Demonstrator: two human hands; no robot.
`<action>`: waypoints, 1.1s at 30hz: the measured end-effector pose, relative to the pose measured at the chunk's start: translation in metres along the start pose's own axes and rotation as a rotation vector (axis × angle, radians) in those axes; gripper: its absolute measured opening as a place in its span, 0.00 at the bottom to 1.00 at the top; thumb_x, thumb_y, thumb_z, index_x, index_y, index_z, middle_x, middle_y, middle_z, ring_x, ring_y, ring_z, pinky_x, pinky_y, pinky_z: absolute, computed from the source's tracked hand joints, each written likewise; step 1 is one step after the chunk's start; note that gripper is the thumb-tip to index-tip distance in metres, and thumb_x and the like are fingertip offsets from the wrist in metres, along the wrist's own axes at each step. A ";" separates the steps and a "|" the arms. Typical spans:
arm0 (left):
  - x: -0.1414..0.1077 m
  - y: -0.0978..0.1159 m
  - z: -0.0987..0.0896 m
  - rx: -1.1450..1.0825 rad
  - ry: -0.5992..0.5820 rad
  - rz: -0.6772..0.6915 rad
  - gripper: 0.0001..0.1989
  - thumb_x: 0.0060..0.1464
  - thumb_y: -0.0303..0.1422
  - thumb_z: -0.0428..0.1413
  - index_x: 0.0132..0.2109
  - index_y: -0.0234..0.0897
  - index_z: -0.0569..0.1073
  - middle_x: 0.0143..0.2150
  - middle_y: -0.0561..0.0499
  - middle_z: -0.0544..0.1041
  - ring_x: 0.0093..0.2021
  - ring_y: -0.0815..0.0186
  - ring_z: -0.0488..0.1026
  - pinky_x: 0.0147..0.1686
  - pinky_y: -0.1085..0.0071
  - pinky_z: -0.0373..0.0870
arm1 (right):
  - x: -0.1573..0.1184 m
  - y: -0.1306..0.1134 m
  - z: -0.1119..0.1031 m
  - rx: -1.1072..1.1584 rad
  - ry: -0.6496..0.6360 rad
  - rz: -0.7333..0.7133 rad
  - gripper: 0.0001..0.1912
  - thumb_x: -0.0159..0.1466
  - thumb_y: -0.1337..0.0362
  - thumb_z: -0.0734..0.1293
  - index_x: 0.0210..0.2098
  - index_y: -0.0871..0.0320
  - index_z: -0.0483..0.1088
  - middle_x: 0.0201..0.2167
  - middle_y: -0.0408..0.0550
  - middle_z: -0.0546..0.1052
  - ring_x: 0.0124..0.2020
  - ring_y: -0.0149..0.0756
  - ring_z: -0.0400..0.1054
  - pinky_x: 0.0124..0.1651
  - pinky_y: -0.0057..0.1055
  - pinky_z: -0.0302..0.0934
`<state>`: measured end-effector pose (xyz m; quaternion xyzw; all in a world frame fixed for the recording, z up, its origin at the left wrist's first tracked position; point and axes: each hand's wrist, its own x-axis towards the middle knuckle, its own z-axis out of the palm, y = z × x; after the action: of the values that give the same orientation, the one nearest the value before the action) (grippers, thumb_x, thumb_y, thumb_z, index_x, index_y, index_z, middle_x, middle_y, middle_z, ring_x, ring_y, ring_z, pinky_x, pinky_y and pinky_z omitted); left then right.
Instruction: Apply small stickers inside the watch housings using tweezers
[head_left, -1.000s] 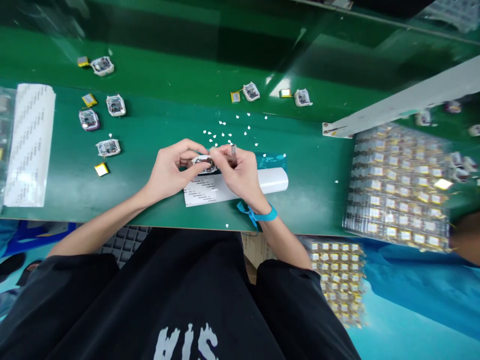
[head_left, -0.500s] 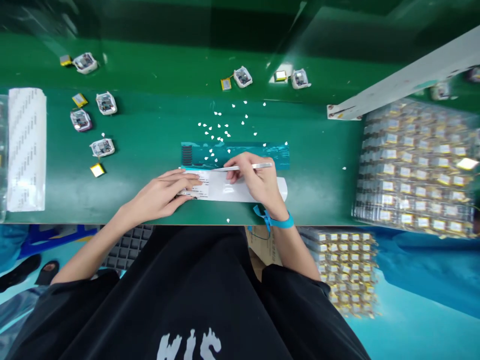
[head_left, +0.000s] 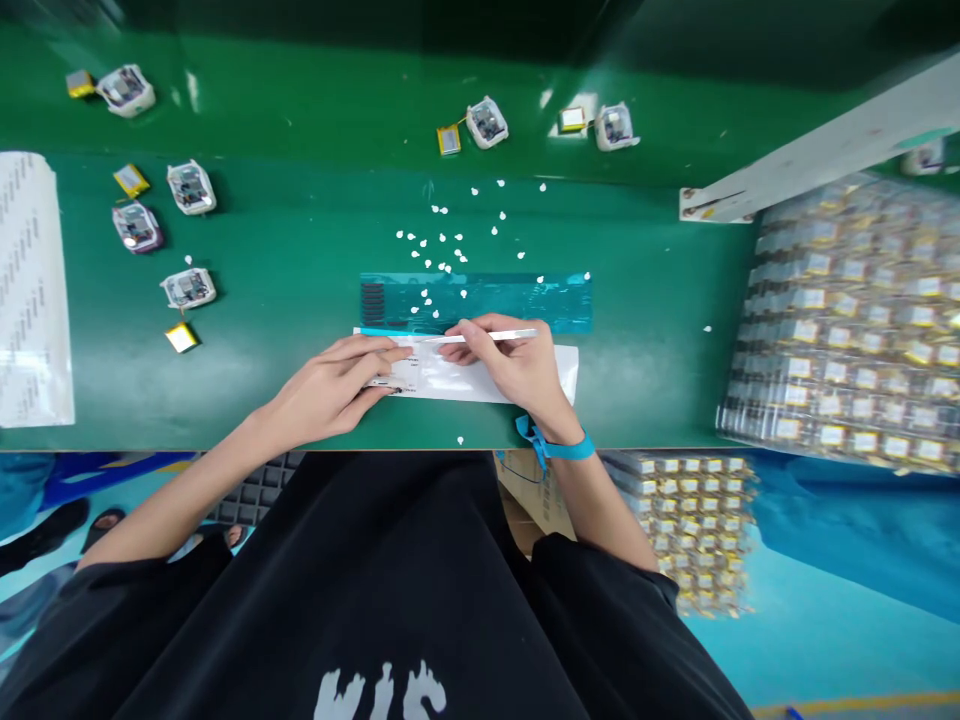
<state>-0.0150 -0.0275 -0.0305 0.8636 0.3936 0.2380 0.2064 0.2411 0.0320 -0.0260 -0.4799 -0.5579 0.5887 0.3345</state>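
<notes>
– Your left hand (head_left: 322, 392) lies on the white sheet (head_left: 465, 388), mid-frame; whether it grips anything, I can't tell.
– Your right hand (head_left: 517, 368) pinches a slim tool (head_left: 517, 334), fingers closed, tip at the sheet: seemingly picking work. Next calls for steadiness, short of the white dots (head_left: 442, 238) above.

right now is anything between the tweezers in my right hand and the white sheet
Nothing visible: the tweezers in your right hand point at the white sheet near its far edge. Your left hand lies left of the tip. Whether the tip touches is too small to tell.
</notes>
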 end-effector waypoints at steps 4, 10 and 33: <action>0.001 0.001 0.000 0.001 0.027 0.003 0.06 0.70 0.27 0.55 0.51 0.33 0.72 0.58 0.37 0.81 0.60 0.51 0.79 0.57 0.53 0.80 | 0.000 -0.002 0.002 0.011 0.006 0.019 0.20 0.66 0.45 0.72 0.34 0.56 0.82 0.29 0.47 0.86 0.29 0.34 0.81 0.36 0.32 0.77; -0.002 0.005 0.004 0.054 0.051 0.028 0.08 0.70 0.27 0.55 0.54 0.34 0.72 0.57 0.39 0.81 0.60 0.50 0.79 0.55 0.53 0.81 | -0.001 -0.001 0.001 -0.009 0.030 0.012 0.20 0.66 0.45 0.72 0.33 0.56 0.81 0.28 0.47 0.85 0.27 0.33 0.80 0.35 0.32 0.77; 0.022 0.015 -0.018 -0.509 0.346 -0.358 0.07 0.65 0.34 0.62 0.48 0.36 0.77 0.38 0.49 0.86 0.31 0.65 0.84 0.34 0.70 0.83 | 0.007 -0.028 -0.002 0.040 0.155 -0.150 0.24 0.64 0.37 0.71 0.37 0.51 0.79 0.33 0.45 0.85 0.37 0.42 0.83 0.39 0.40 0.82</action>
<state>-0.0041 -0.0166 -0.0031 0.6488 0.4959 0.4314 0.3835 0.2369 0.0437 0.0001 -0.4745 -0.5528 0.5339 0.4292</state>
